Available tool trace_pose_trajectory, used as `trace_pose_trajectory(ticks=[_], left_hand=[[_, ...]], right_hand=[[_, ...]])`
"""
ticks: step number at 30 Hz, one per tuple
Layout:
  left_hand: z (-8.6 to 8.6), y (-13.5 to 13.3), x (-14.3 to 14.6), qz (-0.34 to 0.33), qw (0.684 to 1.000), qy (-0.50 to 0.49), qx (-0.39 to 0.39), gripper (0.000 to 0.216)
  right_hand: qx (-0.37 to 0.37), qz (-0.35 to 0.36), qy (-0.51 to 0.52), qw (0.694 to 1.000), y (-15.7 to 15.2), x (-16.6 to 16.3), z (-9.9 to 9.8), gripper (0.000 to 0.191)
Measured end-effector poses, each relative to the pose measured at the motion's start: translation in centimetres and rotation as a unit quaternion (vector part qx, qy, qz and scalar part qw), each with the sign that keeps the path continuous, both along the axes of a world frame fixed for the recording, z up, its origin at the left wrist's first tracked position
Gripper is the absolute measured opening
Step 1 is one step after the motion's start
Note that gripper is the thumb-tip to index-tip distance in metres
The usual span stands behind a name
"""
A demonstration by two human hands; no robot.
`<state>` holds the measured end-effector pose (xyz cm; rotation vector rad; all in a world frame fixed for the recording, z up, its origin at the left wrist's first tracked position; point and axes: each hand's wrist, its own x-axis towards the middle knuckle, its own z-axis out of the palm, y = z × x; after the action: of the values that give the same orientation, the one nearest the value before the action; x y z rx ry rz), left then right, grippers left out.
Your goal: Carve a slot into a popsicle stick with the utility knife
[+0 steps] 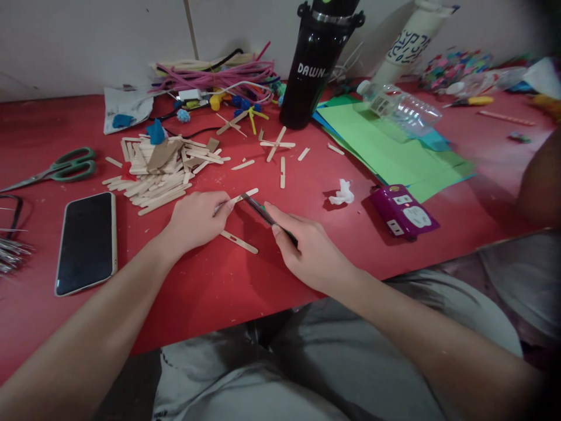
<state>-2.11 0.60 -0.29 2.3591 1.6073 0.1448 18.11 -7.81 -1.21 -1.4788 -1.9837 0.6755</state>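
My left hand [199, 219] is closed on a wooden craft stick [251, 192], which pokes out past the fingertips to the right. In my right hand [309, 245] is a dark utility knife [262, 211], its blade end touching the stick. Just below both hands lies another craft stick [245, 243] with a slot cut in it, partly covered by my left hand. Behind my left hand a pile of craft sticks [162, 175] is heaped on the red table [210, 304]. Sticks crossed into a star [277, 144] and a notched stick [283, 172] lie beyond the knife.
On the left are a phone [86, 242] and green-handled scissors [72, 166]. A black tumbler [313, 70] stands at the back. To the right lie green paper sheets [363, 134], a plastic bottle [407, 111], crumpled tissue [342, 193] and a purple adapter [402, 210]. Another person's arm [541, 175] shows at far right.
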Motion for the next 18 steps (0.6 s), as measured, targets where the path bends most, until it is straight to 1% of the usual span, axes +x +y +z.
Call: trace_pose_trajectory(ticks=[5, 11, 18], left_hand=[[0.03, 0.04, -0.05, 0.001, 1.000, 0.001, -0.005, 0.035], [0.09, 0.02, -0.09, -0.002, 1.000, 0.001, -0.002, 0.034], [0.06, 0.02, -0.04, 0.002, 1.000, 0.012, 0.001, 0.034]], right_hand=[[0.005, -0.001, 0.000, 1.000, -0.25, 0.14, -0.09, 0.050], [0.011, -0.017, 0.017, 1.000, -0.17, 0.01, -0.08, 0.048], [0.016, -0.014, 0.013, 1.000, 0.10, 0.01, -0.22, 0.049]])
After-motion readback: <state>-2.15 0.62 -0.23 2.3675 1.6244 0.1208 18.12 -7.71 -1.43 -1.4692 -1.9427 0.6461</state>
